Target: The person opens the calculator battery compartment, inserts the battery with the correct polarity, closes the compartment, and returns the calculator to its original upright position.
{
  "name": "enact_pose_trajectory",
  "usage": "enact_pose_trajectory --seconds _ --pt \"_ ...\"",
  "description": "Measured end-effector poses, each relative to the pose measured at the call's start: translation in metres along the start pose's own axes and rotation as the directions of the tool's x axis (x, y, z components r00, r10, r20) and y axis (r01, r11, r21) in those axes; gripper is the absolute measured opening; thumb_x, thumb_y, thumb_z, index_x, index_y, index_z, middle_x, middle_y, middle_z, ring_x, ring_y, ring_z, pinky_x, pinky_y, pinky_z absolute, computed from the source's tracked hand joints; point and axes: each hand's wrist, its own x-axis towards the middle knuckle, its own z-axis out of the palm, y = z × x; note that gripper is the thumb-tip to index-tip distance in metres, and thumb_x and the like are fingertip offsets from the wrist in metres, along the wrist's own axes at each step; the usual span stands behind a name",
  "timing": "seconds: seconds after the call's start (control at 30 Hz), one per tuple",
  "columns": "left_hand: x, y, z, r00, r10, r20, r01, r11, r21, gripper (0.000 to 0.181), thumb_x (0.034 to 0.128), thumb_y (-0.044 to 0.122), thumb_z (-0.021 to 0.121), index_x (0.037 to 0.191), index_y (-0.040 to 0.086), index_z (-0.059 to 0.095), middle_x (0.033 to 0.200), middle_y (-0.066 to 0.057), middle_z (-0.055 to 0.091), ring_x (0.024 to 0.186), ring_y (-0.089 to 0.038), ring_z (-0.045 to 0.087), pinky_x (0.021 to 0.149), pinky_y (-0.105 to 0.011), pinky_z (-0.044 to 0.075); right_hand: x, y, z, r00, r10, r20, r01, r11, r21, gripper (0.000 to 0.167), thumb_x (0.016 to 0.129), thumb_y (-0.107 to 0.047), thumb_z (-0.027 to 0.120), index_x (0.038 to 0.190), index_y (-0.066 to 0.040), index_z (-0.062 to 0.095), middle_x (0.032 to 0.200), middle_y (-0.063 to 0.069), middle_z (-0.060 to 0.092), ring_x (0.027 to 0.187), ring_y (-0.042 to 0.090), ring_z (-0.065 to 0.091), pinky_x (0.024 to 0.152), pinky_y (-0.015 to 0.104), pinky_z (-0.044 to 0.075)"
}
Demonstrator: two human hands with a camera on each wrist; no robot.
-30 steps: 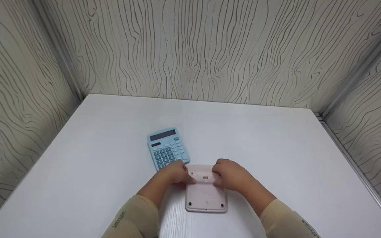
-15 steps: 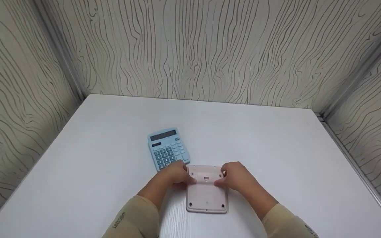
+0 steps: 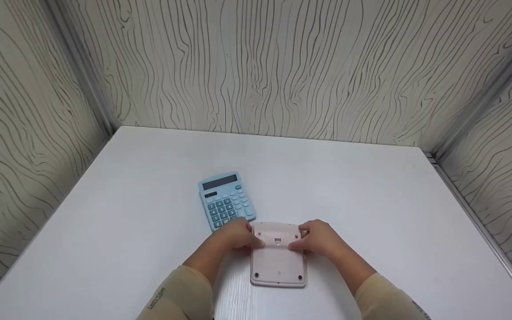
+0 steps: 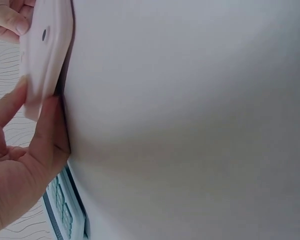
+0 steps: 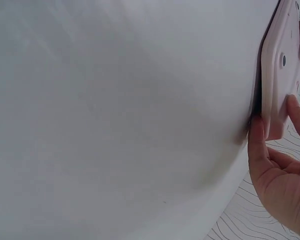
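Note:
A pale pink calculator-shaped device (image 3: 278,262), back side up, lies near the front middle of the table in the head view. Its back shows dark round feet, screws and a small latch-like slot. My left hand (image 3: 239,234) pinches its left edge, thumb on the back and fingers beneath. The right hand (image 3: 320,238) grips the opposite edge the same way. In the left wrist view, fingers (image 4: 49,127) reach under the pink device (image 4: 47,55), between it and the table. The blue calculator (image 3: 226,200) lies face up just beyond my left hand, which covers its lower corner.
The white table (image 3: 349,186) extends around both calculators. Wood-patterned panels (image 3: 256,66) rise behind it and along both sides, with metal strips (image 3: 78,66) at the corners.
My right hand has shifted slightly outward to the pink device's right edge, uncovering a screw near its upper right corner. The left hand and the blue calculator stay nearly in place.

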Motion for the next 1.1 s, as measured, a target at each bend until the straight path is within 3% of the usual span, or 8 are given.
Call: enact_pose_trajectory --seconds 0.37,0.6,0.7,0.87,1.1 --pt "-0.003 0.004 0.005 1.000 0.008 0.011 -0.007 0.999 -0.040 0.044 0.0713 0.023 0.077 0.105 0.006 0.054 0.083 -0.005 0.060 0.072 -0.020 0.059 0.066 -0.030 0.049 0.000 0.004 -0.006 0.999 0.003 0.034 -0.004 0.999 0.043 0.075 0.065 -0.032 0.081 0.125 0.002 0.051 0.085 0.004 0.059 0.071 0.014 0.056 0.066 0.028 0.047" --pt "-0.002 0.011 0.000 0.999 0.031 0.015 -0.030 0.997 -0.068 0.051 0.0714 0.025 0.077 0.111 0.004 0.052 0.082 -0.007 0.060 0.069 -0.021 0.061 0.065 -0.032 0.051 0.002 0.003 -0.013 0.999 -0.029 0.016 0.029 0.999 0.040 0.074 0.067 -0.031 0.080 0.128 0.000 0.050 0.087 0.003 0.059 0.072 0.013 0.055 0.068 0.030 0.046" --pt "-0.003 0.014 -0.003 0.999 0.044 0.028 -0.042 0.995 -0.092 0.060 0.0708 0.026 0.077 0.119 0.002 0.049 0.085 -0.008 0.061 0.072 -0.021 0.062 0.070 -0.035 0.050 0.002 0.003 -0.015 0.999 -0.043 0.009 0.042 0.996 0.075 0.074 0.067 -0.028 0.080 0.129 -0.001 0.049 0.086 0.004 0.059 0.072 0.014 0.056 0.067 0.029 0.047" --pt "-0.005 0.018 -0.006 0.997 0.080 -0.001 -0.079 0.994 -0.079 0.075 0.0675 0.032 0.079 0.128 0.003 0.046 0.103 -0.007 0.057 0.087 -0.020 0.056 0.080 -0.036 0.046 0.003 0.003 -0.017 0.999 -0.053 0.007 0.052 0.985 0.166 0.074 0.069 -0.024 0.080 0.132 -0.007 0.046 0.088 0.005 0.058 0.072 0.015 0.057 0.067 0.030 0.049" --pt "-0.010 0.026 -0.007 0.994 0.102 -0.025 -0.104 0.987 -0.123 0.066 0.0693 0.027 0.078 0.124 0.008 0.047 0.100 -0.004 0.057 0.082 -0.017 0.058 0.069 -0.030 0.051 0.001 0.000 -0.019 0.998 -0.062 -0.002 0.061 0.968 0.244 0.070 0.070 -0.027 0.078 0.132 -0.014 0.047 0.097 0.008 0.056 0.079 0.017 0.057 0.070 0.031 0.050"
